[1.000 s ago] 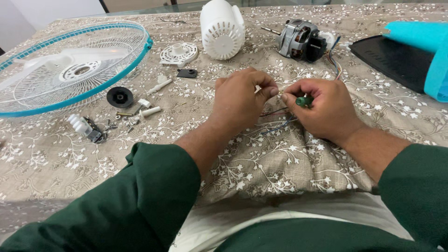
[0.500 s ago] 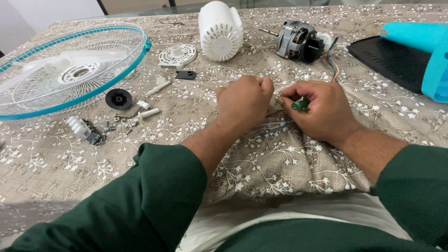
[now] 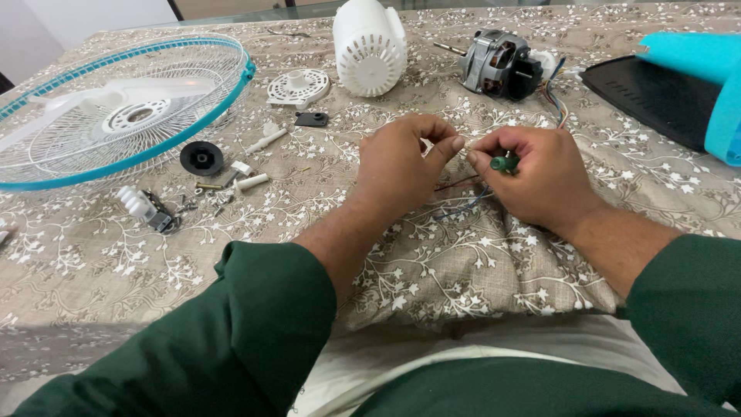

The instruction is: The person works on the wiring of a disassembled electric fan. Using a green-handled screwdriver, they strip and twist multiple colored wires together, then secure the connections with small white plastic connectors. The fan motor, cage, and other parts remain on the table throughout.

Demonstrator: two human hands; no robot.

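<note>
Since a second ago both hands have drifted slightly toward the motor (image 3: 500, 63), left hand (image 3: 401, 166) still pinching thin wires (image 3: 463, 202), right hand (image 3: 540, 174) clenched on a green-handled screwdriver (image 3: 505, 163), both just below the motor on the bench (image 3: 116, 262), work ongoing.

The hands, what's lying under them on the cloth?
Thin red, blue and dark wires lie on the flowered cloth beneath the left hand and right hand. Where the wires end is covered by the hands.
</note>
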